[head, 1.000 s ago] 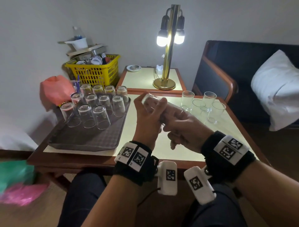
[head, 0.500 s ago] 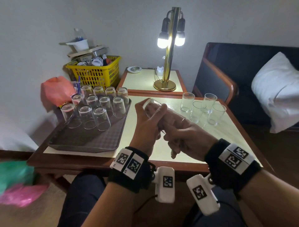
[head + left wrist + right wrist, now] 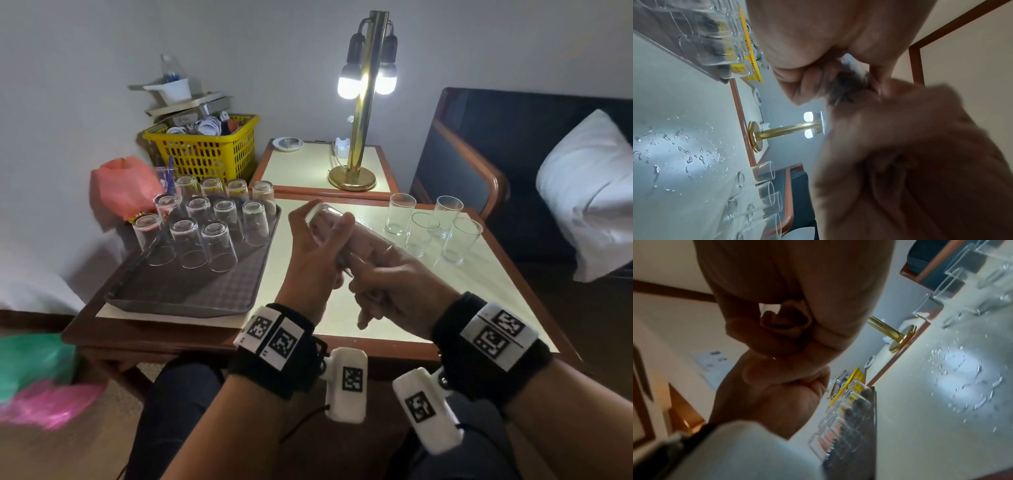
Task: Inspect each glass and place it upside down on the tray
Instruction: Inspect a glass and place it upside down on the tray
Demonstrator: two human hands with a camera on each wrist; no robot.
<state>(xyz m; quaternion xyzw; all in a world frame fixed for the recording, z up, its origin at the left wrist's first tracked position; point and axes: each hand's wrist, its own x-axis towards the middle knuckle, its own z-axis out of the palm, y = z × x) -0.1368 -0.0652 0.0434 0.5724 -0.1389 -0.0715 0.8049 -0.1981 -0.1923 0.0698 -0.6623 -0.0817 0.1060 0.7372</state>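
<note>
A clear glass [image 3: 323,219] lies tilted above the table's middle, base pointing up and left. My left hand [image 3: 317,248] grips it from the left with thumb and fingers curled round it. My right hand [image 3: 387,270] holds its lower end, fingers wrapped round the rim side. Several glasses [image 3: 205,222] stand upside down at the far end of the dark tray [image 3: 191,294]. Several upright glasses [image 3: 431,226] wait at the table's far right. In the wrist views both hands fill the frame; the held glass [image 3: 851,71] shows only faintly.
Water drops [image 3: 684,154] lie on the cream tabletop [image 3: 479,287]. A lit brass lamp [image 3: 363,102] stands on the side table behind. A yellow basket [image 3: 205,150] and a pink bag [image 3: 123,185] sit behind the tray. A dark sofa with a white pillow [image 3: 589,192] is at right.
Both hands keep the glass between them and have shifted only slightly; the glass has turned a little in the grip. The head view has dipped a touch.
</note>
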